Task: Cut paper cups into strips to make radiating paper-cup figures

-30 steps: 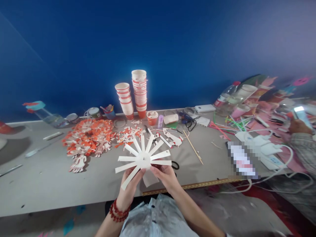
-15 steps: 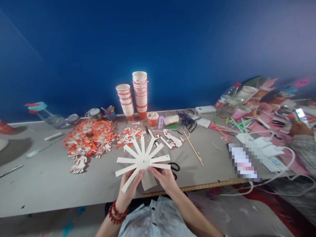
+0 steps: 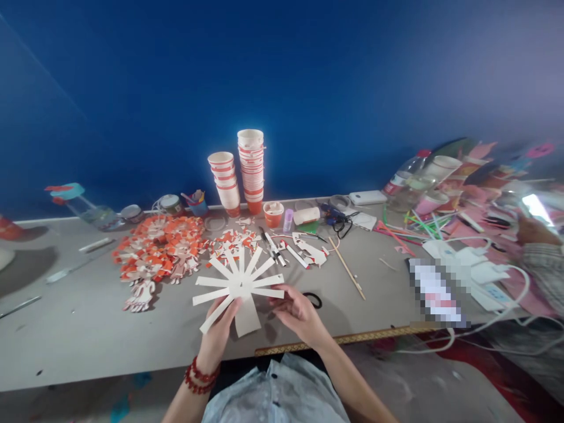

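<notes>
A white paper piece (image 3: 241,285), cut into several narrow strips that fan out from a round middle, is in front of me; one broader flap points down. My left hand (image 3: 220,320) grips it, thumb on the lower edge of the middle. At the strip ends on the right is my right hand (image 3: 297,314), its fingers loosely bent and thumb apart, with nothing visible in it; I cannot tell whether a fingertip touches a strip. Beyond the right hand, a black loop handle (image 3: 314,301) shows on the table; the rest is hidden.
Two stacks of paper cups (image 3: 251,170) stand by the blue wall. Left lies a heap of orange and white cutouts (image 3: 161,244). Scraps, pens (image 3: 272,247) and a wooden stick (image 3: 348,270) lie ahead. Right are a power strip (image 3: 476,270) and another person's hand (image 3: 535,229).
The fanned paper has moved left with my left hand. My right hand has come away from its middle, and more of the broad flap shows.
</notes>
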Tool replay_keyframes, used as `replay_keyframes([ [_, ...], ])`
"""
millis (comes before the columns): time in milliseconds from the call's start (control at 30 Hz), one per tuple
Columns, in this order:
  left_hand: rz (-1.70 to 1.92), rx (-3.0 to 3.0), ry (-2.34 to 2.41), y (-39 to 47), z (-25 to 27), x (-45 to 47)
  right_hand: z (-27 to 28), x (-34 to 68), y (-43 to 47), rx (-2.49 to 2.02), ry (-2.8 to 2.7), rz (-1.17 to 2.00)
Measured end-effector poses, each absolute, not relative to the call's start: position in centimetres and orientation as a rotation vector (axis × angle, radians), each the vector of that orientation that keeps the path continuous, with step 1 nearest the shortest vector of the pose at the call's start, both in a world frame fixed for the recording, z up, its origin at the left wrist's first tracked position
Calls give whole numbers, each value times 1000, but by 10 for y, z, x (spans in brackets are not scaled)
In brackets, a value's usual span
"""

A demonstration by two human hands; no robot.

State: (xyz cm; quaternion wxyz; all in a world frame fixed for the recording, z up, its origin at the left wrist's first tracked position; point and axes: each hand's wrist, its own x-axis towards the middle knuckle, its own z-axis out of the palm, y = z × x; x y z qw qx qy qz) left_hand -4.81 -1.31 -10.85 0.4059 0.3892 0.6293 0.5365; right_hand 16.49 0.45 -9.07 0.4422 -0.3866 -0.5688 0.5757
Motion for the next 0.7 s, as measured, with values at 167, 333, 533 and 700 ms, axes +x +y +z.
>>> replay_keyframes([
  [167,1344,845,1457,-15,-105,-34,-94,154,7,-927,-1066,1548],
  [333,1326,665,1243,-14,-105,-31,-98,169,14,-1124,-1352,1127],
  [533,1200,510,1103,-10,-98,-32,-104,193,12,-1293,-1983,553],
  [700,1201,752,1046,-22,-106,-45,-115,205,18,-1316,-2047,375],
])
